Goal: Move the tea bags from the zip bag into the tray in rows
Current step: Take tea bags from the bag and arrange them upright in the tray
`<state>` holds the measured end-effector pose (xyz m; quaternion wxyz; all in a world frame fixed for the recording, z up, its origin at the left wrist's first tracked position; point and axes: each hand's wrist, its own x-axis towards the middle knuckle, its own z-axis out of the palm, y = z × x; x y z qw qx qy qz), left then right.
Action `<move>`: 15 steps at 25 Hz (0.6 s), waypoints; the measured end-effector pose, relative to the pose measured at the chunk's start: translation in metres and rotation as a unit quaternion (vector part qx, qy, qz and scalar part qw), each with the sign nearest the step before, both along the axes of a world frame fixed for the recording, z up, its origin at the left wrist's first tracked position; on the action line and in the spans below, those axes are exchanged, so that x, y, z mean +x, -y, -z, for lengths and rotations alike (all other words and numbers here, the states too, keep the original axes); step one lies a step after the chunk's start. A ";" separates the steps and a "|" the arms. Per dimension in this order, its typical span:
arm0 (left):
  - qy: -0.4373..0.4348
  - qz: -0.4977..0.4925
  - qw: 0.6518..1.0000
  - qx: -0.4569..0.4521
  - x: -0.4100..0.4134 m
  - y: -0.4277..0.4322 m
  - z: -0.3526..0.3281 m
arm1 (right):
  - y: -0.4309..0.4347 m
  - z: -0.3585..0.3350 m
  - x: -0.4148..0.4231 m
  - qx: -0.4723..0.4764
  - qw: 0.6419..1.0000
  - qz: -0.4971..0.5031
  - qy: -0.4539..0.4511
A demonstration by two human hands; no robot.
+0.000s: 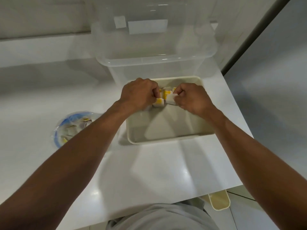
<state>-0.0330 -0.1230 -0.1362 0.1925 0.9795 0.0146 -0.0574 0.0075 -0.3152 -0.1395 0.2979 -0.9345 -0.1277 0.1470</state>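
Closest of all is a soft grey shirt (159,216) at the bottom edge, with two bare arms reaching out above it. Under the arms lies a big, shiny white table (149,171). Past the fingers, on the far side, stands a large clear plastic box (154,52) with see-through walls.

Right under the fingers sits a cream plastic tray (171,140) with round corners. Its near half is bare. Well off to the left of the fingers lies a clear zip bag (73,127) with a blue edge, and more little packets show inside it. A small cream tub (219,201) peeks out low on the right, far behind the fingers.

The left hand (137,95) and the right hand (191,98) are both curled up tight at the far end of the tray. Each one pinches small, flat, white and yellow paper tea bags (166,95) between thumb and fingers. A few more stand between the two hands, close together like a row just starting.

These packets are probably very light, thin and bendy. They may tip over or slide, and paper can tear. A gentle pinch on the top edge should work best, setting each one snug against the next.
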 end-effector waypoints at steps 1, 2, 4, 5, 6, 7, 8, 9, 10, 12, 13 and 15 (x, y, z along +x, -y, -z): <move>0.000 -0.005 1.000 0.009 0.002 0.002 0.002 | 0.000 0.005 0.004 -0.014 1.000 -0.010 0.001; -0.001 -0.005 1.000 0.022 0.004 0.003 0.004 | 0.000 0.009 0.007 -0.035 0.999 -0.028 0.000; -0.016 0.008 0.998 0.052 0.004 0.004 0.007 | 0.001 0.013 0.010 -0.074 0.993 -0.082 -0.027; -0.027 0.014 0.998 0.061 0.005 0.004 0.008 | 0.001 0.014 0.012 -0.084 0.990 -0.105 -0.049; -0.034 0.014 0.997 0.068 0.006 0.005 0.010 | 0.001 0.014 0.013 -0.091 0.987 -0.119 -0.061; -0.031 0.010 0.997 0.076 0.007 0.006 0.012 | 0.000 0.015 0.015 -0.098 0.986 -0.123 -0.056; -0.021 0.006 0.996 0.090 0.007 0.007 0.014 | 0.000 0.016 0.017 -0.105 0.986 -0.121 -0.036; -0.009 0.000 0.994 0.104 0.008 0.009 0.017 | -0.002 0.018 0.019 -0.109 0.987 -0.119 -0.013; -0.001 -0.006 0.994 0.113 0.009 0.010 0.020 | -0.003 0.019 0.019 -0.110 0.987 -0.117 0.004; 0.009 -0.021 0.994 0.109 0.010 0.011 0.026 | -0.004 0.024 0.020 -0.120 0.986 -0.114 0.035; 0.017 -0.031 0.994 0.103 0.010 0.011 0.027 | -0.005 0.025 0.020 -0.128 0.984 -0.110 0.050; 0.051 -0.051 0.991 0.110 0.010 0.013 0.027 | -0.006 0.029 0.021 -0.135 0.984 -0.098 0.070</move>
